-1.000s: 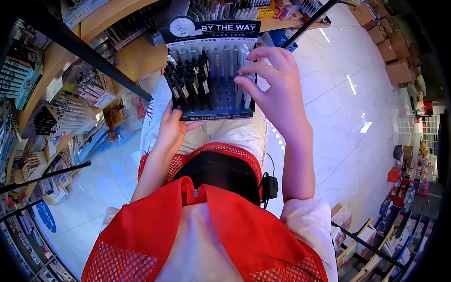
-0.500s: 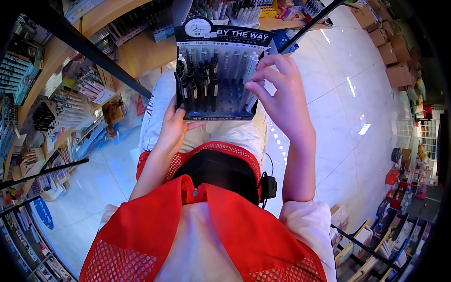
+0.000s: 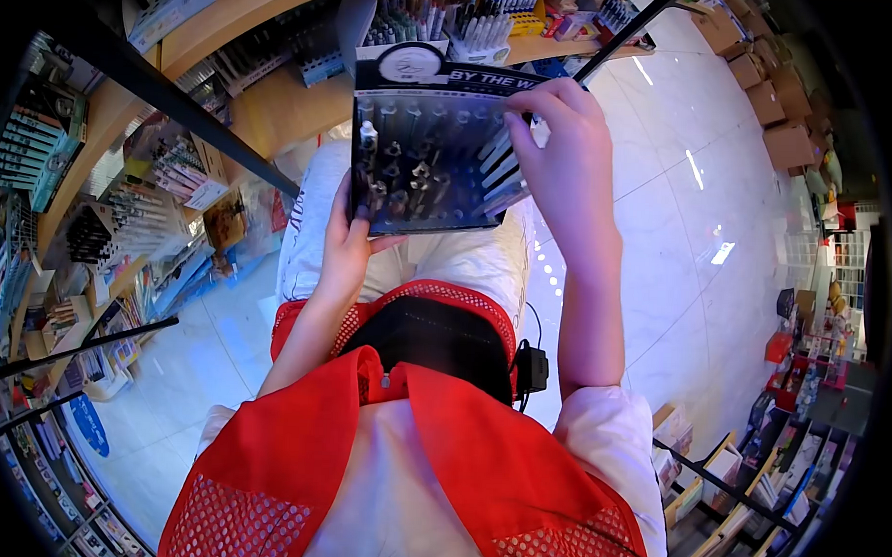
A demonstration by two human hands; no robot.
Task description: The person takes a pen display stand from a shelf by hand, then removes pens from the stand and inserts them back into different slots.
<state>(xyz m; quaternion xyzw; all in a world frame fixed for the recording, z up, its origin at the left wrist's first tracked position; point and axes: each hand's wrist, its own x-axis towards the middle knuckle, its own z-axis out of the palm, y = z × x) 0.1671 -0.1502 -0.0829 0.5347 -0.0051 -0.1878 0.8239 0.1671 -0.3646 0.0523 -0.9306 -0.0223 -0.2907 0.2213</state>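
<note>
A black pen display box [image 3: 438,224] lettered "BY THE WAY" is held above my lap, tilted so many pens [image 3: 410,169] show nearly end-on. One pen with a white top [image 3: 368,136] stands out at the left. My left hand [image 3: 345,255] grips the box's lower left corner, its thumb at the front edge. At the upper right corner, my right hand [image 3: 567,135] has its fingers closed on the box's edge beside the header; part of the lettering is hidden behind them. White stripes show along the box's right side.
Wooden shelves [image 3: 295,101] crowded with pens and stationery curve around the left and top. A dark metal post [image 3: 191,112] slants across the left. Cardboard boxes [image 3: 789,148] stand at the far right. Shelving with goods [image 3: 753,486] fills the lower right, over a pale tiled floor.
The box has tilted, so the pens went from a side view to nearly end-on. My right hand moved from the pens at the right to the box's upper right edge.
</note>
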